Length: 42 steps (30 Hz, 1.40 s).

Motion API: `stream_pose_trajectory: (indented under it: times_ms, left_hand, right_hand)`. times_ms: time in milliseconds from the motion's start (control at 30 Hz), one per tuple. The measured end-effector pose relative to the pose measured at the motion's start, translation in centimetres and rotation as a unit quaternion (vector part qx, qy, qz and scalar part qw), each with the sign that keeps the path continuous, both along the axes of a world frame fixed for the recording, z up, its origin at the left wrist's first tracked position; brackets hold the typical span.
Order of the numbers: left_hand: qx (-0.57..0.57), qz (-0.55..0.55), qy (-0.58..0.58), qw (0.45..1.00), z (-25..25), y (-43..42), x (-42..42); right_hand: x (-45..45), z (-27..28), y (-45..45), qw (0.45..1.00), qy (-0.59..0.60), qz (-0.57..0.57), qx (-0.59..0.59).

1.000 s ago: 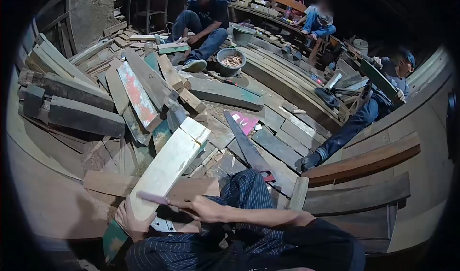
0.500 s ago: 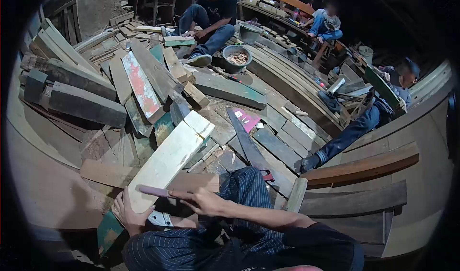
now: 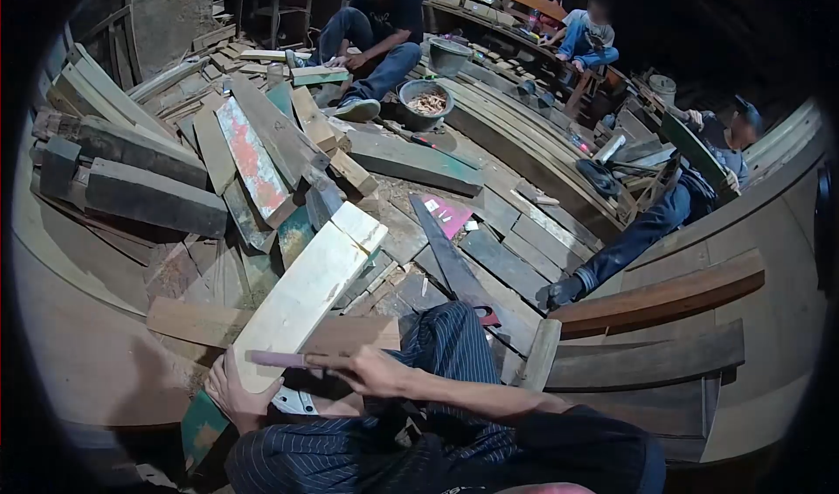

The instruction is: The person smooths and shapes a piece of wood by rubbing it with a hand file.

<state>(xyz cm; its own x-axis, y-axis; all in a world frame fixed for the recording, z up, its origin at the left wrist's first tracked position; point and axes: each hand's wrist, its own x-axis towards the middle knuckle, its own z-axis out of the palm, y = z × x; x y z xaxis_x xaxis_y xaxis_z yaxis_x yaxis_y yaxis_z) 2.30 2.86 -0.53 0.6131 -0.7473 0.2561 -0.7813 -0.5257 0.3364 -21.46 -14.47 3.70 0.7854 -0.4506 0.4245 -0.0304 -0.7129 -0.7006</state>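
A long pale board (image 3: 301, 288) slants away from my lap, with a cut line and a crack near its far end. My left hand (image 3: 238, 392) is wrapped round the board's near rounded end. In my right hand (image 3: 377, 372) is a flat-bladed tool (image 3: 278, 359) with a wooden handle and a dull purplish blade; its exact kind is unclear. The blade lies across the board's near end, just ahead of my left fingers. A brown board (image 3: 197, 319) passes crosswise under the pale one. Below my left hand shows a green-painted piece (image 3: 203, 424).
A handsaw (image 3: 446, 253) with a red handle lies on the plank floor before my knee. Stacked timber (image 3: 157, 197) fills the left side. A bucket of wood chips (image 3: 426, 105) stands ahead. Curved boards (image 3: 660, 297) lie at right. Several other people sit farther back.
My right hand and the blade have shifted slightly toward me along the board, and the blade's angle has changed a little. My left hand keeps its hold. The view has moved slightly.
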Motion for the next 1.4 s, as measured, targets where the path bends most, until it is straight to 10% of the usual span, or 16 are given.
stream_pose_trajectory:
  times_ms: [67,233,333,500,533,700,833,1000,1100,1233,1367,1400]
  left_hand:
    - [0.007,0.008,-0.001,1.000,-0.1,0.0,-0.1]
    - [0.009,0.007,0.003,1.000,0.0,0.1,-0.2]
    - [0.005,0.007,0.010,1.000,0.0,0.0,0.0]
    - [0.012,-0.001,0.000,1.000,-0.3,0.1,0.2]
    - [0.016,0.005,0.000,1.000,-0.6,0.1,0.3]
    - [0.021,-0.005,-0.022,1.000,-1.4,0.2,0.8]
    - [0.040,0.013,-0.006,0.999,-0.9,0.3,0.6]
    - [0.048,0.028,0.002,0.998,-1.1,0.2,0.3]
    - [0.061,0.041,0.002,0.997,-0.6,-0.1,0.1]
    - [0.029,0.025,-0.020,0.999,-1.1,0.0,0.3]
    - [0.044,0.032,-0.015,0.998,-0.6,0.0,0.1]
    - [0.049,0.032,-0.010,0.998,-0.5,0.0,0.4]
  right_hand:
    - [0.5,0.7,-1.0,0.985,0.038,-0.163,0.049]
    - [-0.7,0.5,-0.1,0.988,0.138,0.065,0.014]
    - [0.5,1.9,-2.1,0.967,0.097,-0.219,0.085]
    - [-0.4,-1.0,-0.7,0.995,0.085,0.040,-0.027]
    - [0.6,0.0,-1.7,0.997,-0.056,-0.038,-0.026]
    - [-0.3,-1.3,0.4,0.997,0.052,0.050,0.003]
    - [0.4,2.6,-1.5,0.952,0.129,-0.211,0.179]
    - [0.1,-1.5,0.0,0.999,0.036,0.008,0.019]
    - [0.5,2.9,-0.3,0.949,0.110,-0.212,0.207]
    - [-0.1,-0.9,-0.1,0.991,0.066,0.104,0.056]
    - [0.9,1.1,-0.4,0.965,0.011,-0.197,0.172]
    - [0.9,0.2,-0.3,0.985,0.033,-0.102,0.136]
